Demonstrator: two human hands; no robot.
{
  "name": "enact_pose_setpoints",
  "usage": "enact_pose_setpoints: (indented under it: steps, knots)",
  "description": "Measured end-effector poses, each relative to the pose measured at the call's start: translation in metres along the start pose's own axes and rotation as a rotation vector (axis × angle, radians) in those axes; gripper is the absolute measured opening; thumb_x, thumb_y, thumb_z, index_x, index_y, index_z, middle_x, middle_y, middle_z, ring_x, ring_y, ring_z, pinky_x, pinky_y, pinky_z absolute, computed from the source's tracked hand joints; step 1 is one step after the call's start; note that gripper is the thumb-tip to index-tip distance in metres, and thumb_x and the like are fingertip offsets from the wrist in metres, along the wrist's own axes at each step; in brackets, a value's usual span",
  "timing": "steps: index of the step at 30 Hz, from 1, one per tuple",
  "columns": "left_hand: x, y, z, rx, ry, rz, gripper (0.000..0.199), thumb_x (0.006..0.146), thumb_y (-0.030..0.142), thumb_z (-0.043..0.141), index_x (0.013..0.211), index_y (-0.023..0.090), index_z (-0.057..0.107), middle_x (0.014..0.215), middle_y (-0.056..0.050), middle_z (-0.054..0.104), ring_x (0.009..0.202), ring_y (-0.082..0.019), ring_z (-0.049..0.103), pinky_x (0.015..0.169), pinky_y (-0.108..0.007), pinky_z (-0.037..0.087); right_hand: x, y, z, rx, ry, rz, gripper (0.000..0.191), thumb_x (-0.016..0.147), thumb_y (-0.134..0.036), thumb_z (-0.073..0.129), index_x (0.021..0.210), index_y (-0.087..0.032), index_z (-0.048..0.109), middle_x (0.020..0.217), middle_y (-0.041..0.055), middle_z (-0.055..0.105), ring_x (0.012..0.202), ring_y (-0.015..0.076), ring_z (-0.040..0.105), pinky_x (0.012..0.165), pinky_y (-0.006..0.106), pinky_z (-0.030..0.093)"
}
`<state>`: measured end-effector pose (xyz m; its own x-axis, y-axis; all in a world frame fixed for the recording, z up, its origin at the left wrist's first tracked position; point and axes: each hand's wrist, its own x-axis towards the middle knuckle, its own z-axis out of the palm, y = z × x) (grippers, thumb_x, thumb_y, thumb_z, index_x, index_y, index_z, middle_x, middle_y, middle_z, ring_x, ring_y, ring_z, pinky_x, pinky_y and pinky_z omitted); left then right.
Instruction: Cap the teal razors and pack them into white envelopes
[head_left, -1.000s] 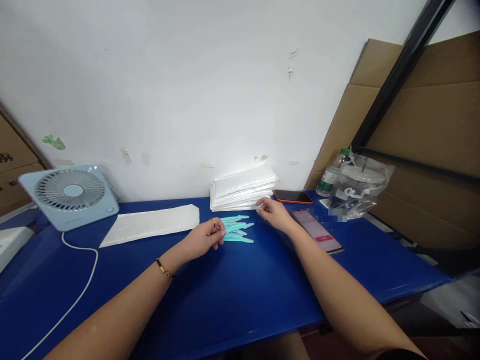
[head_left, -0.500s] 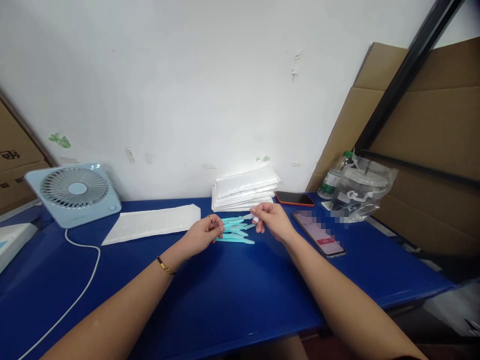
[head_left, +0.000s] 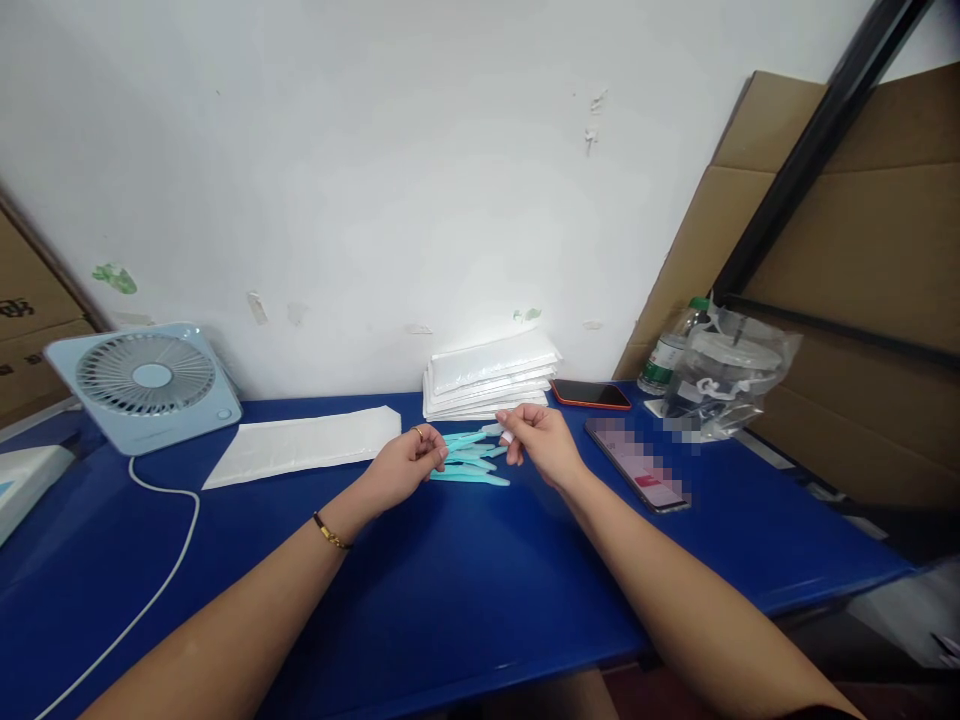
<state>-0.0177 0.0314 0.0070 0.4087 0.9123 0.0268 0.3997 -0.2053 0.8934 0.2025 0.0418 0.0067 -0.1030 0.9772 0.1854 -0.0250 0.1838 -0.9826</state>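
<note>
Several slim turquoise sticks with pale translucent ends, shaped like eyebrow razors, lie loosely fanned on the blue table between my hands. My left hand is closed in a pinch at the turquoise end of one stick. Opposite it, my right hand pinches the pale end of a stick between thumb and forefinger, its other fingers curled. Whether both hands hold the same stick I cannot tell. Behind them rises a stack of white padded envelopes. To the left of my left hand lies a single white envelope, flat.
A light blue fan stands at the left, its white cable running toward the front. At the right are a red-edged phone, another phone, a bottle and a bagged cup. Cardboard flanks the table.
Both hands keep almost the same pose over the sticks. The right hand has shifted very slightly left, and the camera view has moved a little.
</note>
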Motion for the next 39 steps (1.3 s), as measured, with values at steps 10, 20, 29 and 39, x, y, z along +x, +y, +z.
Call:
enact_pose_setpoints:
  steps: [10,20,29,39]
  knots:
    - [0.002,-0.001,0.003,0.077,-0.029,0.025,0.027,0.084,0.045,0.044,0.086,0.019,0.049,0.071,0.0,0.058,0.06,-0.012,0.051,0.058,-0.025,0.042,-0.002,0.015,0.013,-0.091,-0.143,0.033,0.039,0.072,-0.054,0.063,0.066,-0.017,0.052,0.05,-0.0017,0.06,0.034,0.0094,0.05,0.033,0.018,0.034]
    - [0.008,-0.024,-0.006,0.855,0.026,0.176,0.077,0.072,0.064,0.055,0.133,0.019,0.04,0.136,-0.014,0.045,0.129,-0.031,0.033,0.106,-0.046,0.02,0.004,0.014,-0.016,-0.919,-0.313,-0.301,0.075,0.058,-0.058,0.072,0.122,-0.022,0.055,0.12,0.0112,0.054,0.112,0.0282,0.047,0.092,0.041,0.039]
    - [0.004,-0.007,0.013,0.943,-0.054,0.252,0.026,0.085,0.032,0.046,0.102,0.015,0.056,0.098,-0.012,0.059,0.094,-0.026,0.053,0.082,-0.035,0.04,-0.004,0.012,0.001,-1.173,-0.532,-0.359,0.033,0.075,-0.022,0.058,0.107,-0.013,0.056,0.101,0.0112,0.053,0.095,0.0221,0.051,0.081,0.032,0.044]
    - [0.006,-0.001,0.02,0.742,0.069,0.177,0.009,0.072,0.021,0.053,0.081,0.018,0.053,0.078,-0.005,0.06,0.073,-0.022,0.059,0.065,-0.031,0.042,-0.007,-0.024,0.009,-1.314,-0.487,-0.356,0.029,0.072,-0.016,0.056,0.101,-0.017,0.057,0.099,0.0087,0.06,0.083,0.0217,0.058,0.068,0.029,0.042]
